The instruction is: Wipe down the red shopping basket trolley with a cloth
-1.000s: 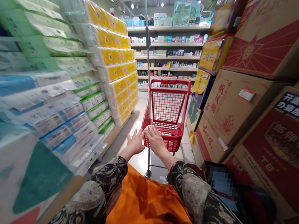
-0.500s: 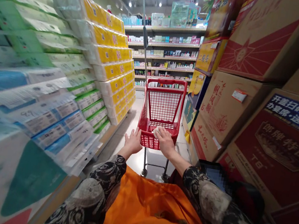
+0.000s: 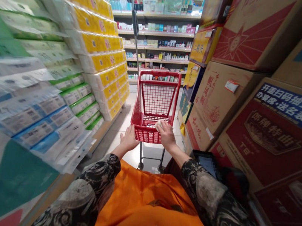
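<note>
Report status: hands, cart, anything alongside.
Right hand palm-down on red cart's near rim, left hand open at same edge. White item in basket by right hand. Paper packs left, cartons right.

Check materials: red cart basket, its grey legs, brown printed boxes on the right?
The red gridded shopping-cart basket looks like moulded plastic: glossy, with thick rounded bars. The slim grey cart legs look like metal tube, finish hard to tell. The brown printed boxes look like matte corrugated cardboard, with creased, slightly soft edges.
</note>
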`<state>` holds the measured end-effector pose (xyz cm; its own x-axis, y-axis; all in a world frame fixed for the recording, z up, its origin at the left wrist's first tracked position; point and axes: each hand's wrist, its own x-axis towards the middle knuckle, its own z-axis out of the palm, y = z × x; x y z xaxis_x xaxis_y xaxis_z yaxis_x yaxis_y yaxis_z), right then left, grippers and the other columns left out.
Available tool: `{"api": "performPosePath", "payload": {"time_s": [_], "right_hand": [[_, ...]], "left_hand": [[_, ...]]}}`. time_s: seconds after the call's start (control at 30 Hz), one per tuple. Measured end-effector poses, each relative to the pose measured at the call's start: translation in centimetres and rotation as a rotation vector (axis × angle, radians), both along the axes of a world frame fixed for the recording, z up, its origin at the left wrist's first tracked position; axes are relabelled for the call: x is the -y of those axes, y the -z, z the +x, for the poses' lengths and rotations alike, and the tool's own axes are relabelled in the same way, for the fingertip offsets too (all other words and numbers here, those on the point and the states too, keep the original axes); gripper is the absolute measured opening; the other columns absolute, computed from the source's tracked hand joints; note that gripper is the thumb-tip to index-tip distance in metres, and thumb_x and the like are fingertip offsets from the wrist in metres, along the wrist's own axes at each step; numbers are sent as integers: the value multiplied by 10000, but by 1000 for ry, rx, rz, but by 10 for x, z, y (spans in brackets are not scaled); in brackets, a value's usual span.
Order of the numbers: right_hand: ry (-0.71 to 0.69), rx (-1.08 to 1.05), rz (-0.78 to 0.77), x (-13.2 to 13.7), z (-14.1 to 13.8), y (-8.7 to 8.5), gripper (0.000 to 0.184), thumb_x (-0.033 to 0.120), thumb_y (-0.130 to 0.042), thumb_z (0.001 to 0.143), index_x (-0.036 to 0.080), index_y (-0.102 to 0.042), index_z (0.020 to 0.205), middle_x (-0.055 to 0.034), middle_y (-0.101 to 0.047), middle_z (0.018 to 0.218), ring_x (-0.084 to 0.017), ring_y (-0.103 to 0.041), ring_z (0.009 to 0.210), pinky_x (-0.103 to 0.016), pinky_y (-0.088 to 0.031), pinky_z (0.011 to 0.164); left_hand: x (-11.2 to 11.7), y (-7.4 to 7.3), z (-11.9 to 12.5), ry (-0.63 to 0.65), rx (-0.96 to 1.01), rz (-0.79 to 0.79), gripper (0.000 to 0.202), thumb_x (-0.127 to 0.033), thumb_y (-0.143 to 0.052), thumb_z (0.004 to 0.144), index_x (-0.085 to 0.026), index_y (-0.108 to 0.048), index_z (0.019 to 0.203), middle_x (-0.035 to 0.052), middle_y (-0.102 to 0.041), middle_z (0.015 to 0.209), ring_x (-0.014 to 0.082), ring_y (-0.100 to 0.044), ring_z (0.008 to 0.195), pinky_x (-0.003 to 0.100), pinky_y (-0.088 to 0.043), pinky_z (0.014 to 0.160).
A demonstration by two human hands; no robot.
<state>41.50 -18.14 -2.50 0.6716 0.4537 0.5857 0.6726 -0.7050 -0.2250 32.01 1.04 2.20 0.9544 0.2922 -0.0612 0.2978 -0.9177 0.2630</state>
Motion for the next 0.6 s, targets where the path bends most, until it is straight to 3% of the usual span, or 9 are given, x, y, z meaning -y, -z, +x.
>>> {"api": "performPosePath", "payload": {"time_s": [0.33,0.6], "right_hand": [[70,-96,-25,-21,17,-8,359,303,-346,958,199,-564,1224,-91,-496,1334,-222,-408,1228,-397,-326,1034],[73,-130,-36,-28,15,-9,357,244,-344,953,190,-553,1237,-78,-478,1349,-214,-393,1239,-361,-321,1049]], "left_hand": [[4,-3,12,53,-40,49,844,-293,-538,726,-183,-102,1439,124,-92,1535,284,-123,1400,584,-177,1082],[0,5,13,99,-77,83,854,-353,-528,726,-159,-100,1439,125,-59,1537,284,-90,1405,598,-166,1080]]}}
